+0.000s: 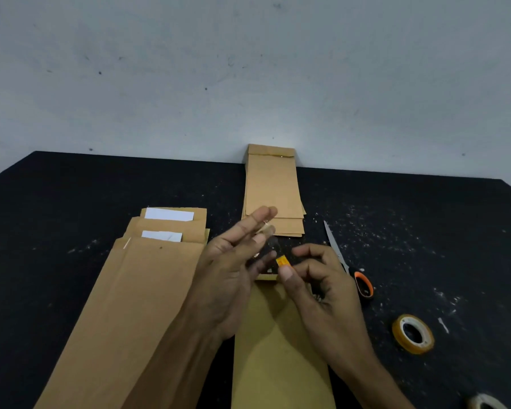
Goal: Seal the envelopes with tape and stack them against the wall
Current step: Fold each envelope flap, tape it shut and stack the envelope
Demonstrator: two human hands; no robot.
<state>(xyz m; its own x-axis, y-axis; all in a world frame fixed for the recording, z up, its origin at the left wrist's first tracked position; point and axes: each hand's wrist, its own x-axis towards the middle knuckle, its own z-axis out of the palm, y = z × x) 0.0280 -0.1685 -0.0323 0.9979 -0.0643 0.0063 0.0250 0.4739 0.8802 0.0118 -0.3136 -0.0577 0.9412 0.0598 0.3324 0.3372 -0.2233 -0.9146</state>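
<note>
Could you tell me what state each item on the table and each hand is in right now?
Sealed stack: flaps taped, leaning on the wall.
Unsealed pile: flat, white paper showing at two tops.
Centre envelope: flat under the hands.
Tape strip: pinched by the right hand.
Left hand: fingers straight, touching the strip.
Scissors: closed, lying flat.
Tape roll: lying flat.

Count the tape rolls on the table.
2: a yellow roll lying right of the scissors' handle, and a pale roll cut off at the bottom-right edge.
</note>
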